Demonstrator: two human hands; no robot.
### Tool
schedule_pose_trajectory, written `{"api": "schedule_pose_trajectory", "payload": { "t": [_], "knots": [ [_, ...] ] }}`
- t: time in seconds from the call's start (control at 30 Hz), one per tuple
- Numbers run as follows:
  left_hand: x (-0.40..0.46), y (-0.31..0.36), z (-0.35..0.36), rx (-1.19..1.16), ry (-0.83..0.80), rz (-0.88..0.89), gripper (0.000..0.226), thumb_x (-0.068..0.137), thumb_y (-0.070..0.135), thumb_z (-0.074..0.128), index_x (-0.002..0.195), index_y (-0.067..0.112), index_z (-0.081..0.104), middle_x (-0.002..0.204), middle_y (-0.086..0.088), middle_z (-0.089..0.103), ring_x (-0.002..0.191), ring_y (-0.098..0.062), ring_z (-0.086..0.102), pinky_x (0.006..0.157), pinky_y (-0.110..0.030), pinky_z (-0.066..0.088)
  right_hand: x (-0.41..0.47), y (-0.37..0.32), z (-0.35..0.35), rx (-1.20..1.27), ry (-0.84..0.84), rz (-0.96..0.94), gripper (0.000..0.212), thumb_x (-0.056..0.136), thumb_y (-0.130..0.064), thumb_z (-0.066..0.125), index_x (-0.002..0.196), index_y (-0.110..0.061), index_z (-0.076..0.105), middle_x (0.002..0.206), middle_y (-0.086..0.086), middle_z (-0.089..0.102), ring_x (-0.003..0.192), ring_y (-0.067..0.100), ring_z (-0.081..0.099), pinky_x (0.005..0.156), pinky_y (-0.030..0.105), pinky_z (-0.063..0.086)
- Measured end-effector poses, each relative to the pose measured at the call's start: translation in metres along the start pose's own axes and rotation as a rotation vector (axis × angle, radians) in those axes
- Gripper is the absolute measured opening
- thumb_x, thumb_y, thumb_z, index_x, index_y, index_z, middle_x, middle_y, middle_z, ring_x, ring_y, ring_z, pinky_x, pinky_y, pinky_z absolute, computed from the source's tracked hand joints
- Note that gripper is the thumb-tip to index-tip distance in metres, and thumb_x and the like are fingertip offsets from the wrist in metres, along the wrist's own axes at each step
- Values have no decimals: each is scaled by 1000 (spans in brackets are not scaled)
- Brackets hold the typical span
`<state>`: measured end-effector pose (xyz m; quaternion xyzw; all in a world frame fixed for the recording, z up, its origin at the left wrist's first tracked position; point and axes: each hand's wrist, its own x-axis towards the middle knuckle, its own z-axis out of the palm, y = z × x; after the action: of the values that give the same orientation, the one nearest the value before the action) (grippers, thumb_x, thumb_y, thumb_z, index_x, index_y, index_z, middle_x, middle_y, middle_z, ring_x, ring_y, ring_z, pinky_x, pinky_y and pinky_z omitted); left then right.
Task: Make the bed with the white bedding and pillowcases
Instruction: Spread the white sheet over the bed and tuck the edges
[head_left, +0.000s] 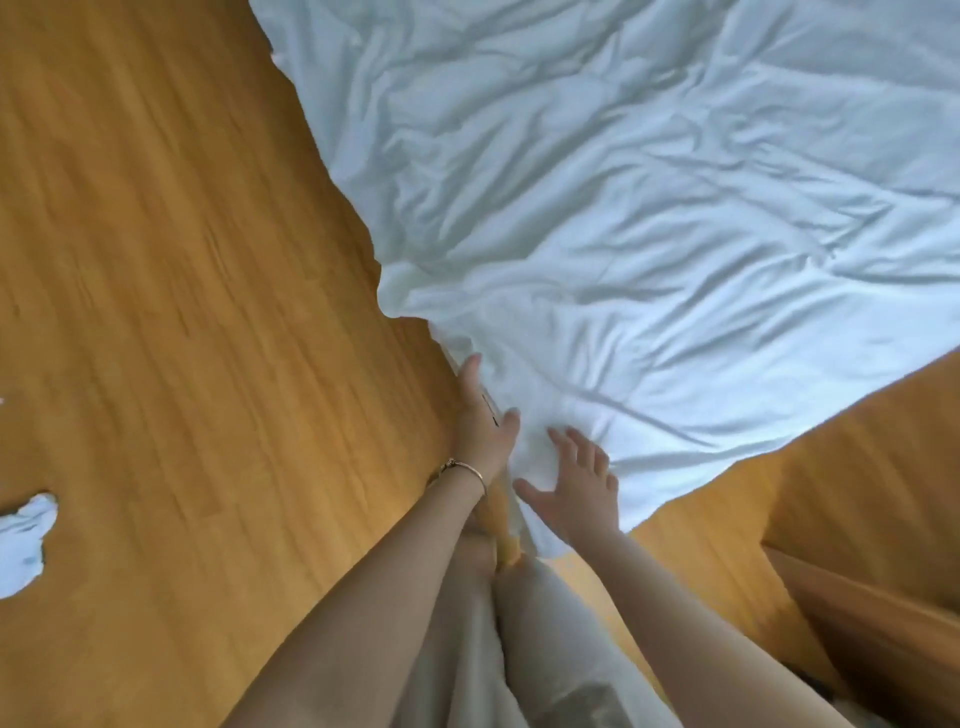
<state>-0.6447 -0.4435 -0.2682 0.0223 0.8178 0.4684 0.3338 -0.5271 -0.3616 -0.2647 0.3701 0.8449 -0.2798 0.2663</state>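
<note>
Wrinkled white sheet (623, 197) w/ near corner under both flat hands, left hand (480, 415) & right hand (576, 488) (fingers spread), wood floor (182, 260) open alongside.

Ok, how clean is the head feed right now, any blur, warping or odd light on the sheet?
Head view: wide-angle bending curves the floor boards; the whole frame is soft, as if from motion, blurriest low on the arms and clothing; light on the white sheet is even and cool, creases casting soft shadows, no glare; left hand and right hand at the sheet's corner are readable but not crisp.
</note>
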Motion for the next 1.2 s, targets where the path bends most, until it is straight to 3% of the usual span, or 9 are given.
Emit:
{"api": "schedule_pose_trajectory", "payload": {
  "t": [0.13, 0.33, 0.47, 0.6, 0.73, 0.83, 0.93, 1.03, 1.2],
  "knots": [
    [-10, 3, -4, 58, -104, 116, 64, 90, 13, 57, 141, 36, 26, 57, 4, 36, 50, -11, 42, 59, -31, 49, -12, -22, 18, 6, 117, 191, 113, 69, -74, 62, 153, -33, -2, 159, 2, -2, 147, 29, 1, 116, 49, 12],
    [-1, -1, -21, 464, -438, 451, 53, 87, 10, 54, 136, 30, 48, 98, 0, 55, 91, -14, 53, 88, -31, 47, -16, -15, 5, 431, 468, 349, 40, 83, -3, 39, 116, -22, 53, 98, 0, 63, 94, 30, 59, 72, 35, 44],
    [24, 9, -29, 1064, -185, 918, 68, 68, 12, 69, 128, 36, 48, 107, 1, 40, 99, -22, 37, 89, -31, 28, -33, -3, -12, 541, 597, 304, 51, 72, 6, 34, 110, -21, 52, 86, 0, 59, 80, 29, 52, 66, 32, 36],
    [52, 36, -20, 1107, -108, 1025, 69, 69, 17, 76, 130, 31, 46, 119, -4, 41, 105, -25, 33, 94, -33, 22, -33, 4, -25, 476, 509, 237, 39, 81, 2, 41, 115, -17, 48, 82, 9, 58, 80, 35, 55, 66, 36, 42],
    [101, 62, -32, 1269, -264, 899, 53, 76, 11, 66, 122, 30, 50, 146, -2, 28, 135, -30, 16, 109, -39, 9, -36, -6, -22, 144, 323, 335, 45, 92, -42, 56, 127, -20, 37, 100, 5, 64, 86, 33, 63, 68, 36, 45],
    [118, 78, -48, 1429, -481, 977, 54, 82, 6, 51, 131, 28, 44, 125, 1, 55, 129, -25, 42, 114, -42, 14, -37, -19, 0, -47, 263, 464, 60, 89, -15, 52, 142, -25, 26, 126, 3, 50, 74, 34, 63, 61, 35, 44],
    [117, 93, -58, 1458, -534, 1104, 46, 87, 3, 44, 130, 20, 41, 110, -4, 64, 105, -29, 59, 81, -35, 40, -32, -42, 30, -44, 345, 557, 66, 78, 2, 53, 134, -25, 28, 124, 8, 48, 52, 30, 56, 51, 36, 51],
    [110, 89, -67, 1536, -632, 1122, 34, 87, 0, 41, 119, 13, 42, 105, -7, 64, 94, -31, 61, 65, -34, 37, -37, -55, 48, -109, 177, 653, 62, 90, -9, 53, 142, -28, 25, 133, 1, 40, 84, 27, 69, 60, 34, 50],
    [100, 51, -79, 1522, -876, 962, 21, 94, 26, 51, 110, 13, 45, 110, -8, 63, 100, -32, 61, 75, -36, 45, -60, -40, 52, -237, 49, 581, 62, 91, -13, 53, 143, -34, 25, 129, -9, 42, 96, 23, 67, 59, 32, 46]
  ]
}}
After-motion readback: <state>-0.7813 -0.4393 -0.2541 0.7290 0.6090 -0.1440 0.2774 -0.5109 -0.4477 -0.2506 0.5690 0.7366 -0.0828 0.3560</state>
